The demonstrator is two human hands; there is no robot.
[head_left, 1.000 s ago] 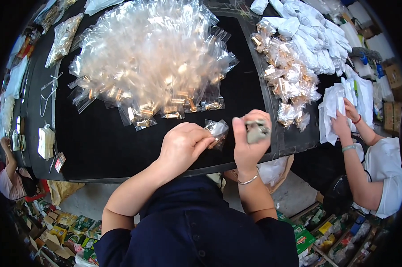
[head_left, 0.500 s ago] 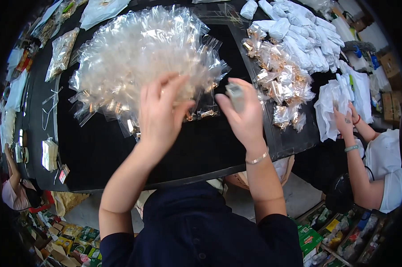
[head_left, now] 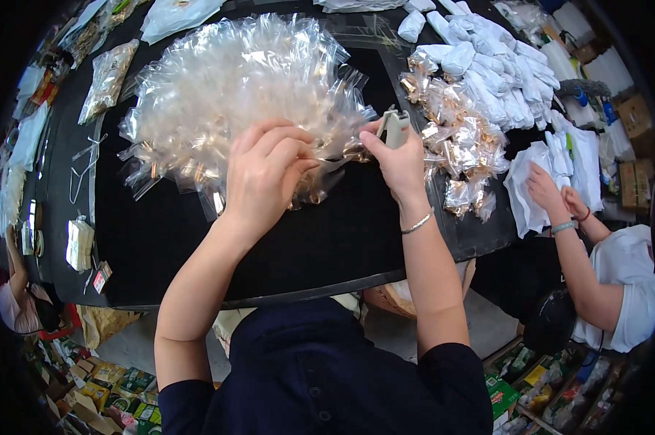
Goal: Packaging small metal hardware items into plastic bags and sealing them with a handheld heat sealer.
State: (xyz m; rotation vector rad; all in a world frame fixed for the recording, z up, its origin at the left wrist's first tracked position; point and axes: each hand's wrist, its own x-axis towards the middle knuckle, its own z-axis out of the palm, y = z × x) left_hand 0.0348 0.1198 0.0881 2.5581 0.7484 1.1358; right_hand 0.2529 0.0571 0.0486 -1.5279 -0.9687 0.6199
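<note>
A big heap of clear plastic bags [head_left: 226, 87] with small copper-coloured pieces inside spreads over the black table. At its near edge my left hand [head_left: 262, 167] is closed, thumb against fingers, on what looks like a clear bag; my fingers hide most of it. My right hand [head_left: 400, 159] grips a pale grey handheld stapler [head_left: 394, 129], its jaws tilted upward beside the heap. A smaller pile of filled bags [head_left: 462, 130] with copper-coloured contents lies just right of my right hand.
White wrapped bundles [head_left: 487, 65] are stacked at the far right. A co-worker [head_left: 618, 283] handles white sheets there. Along the left lie a filled bag [head_left: 108, 80], a wire hanger [head_left: 81, 174] and a white stack [head_left: 79, 245]. Boxes [head_left: 110, 391] stand below the table.
My left hand's fingers have closed together near the heap's edge. My right hand has risen slightly, turning the stapler. The co-worker's hands have shifted on the white sheets.
</note>
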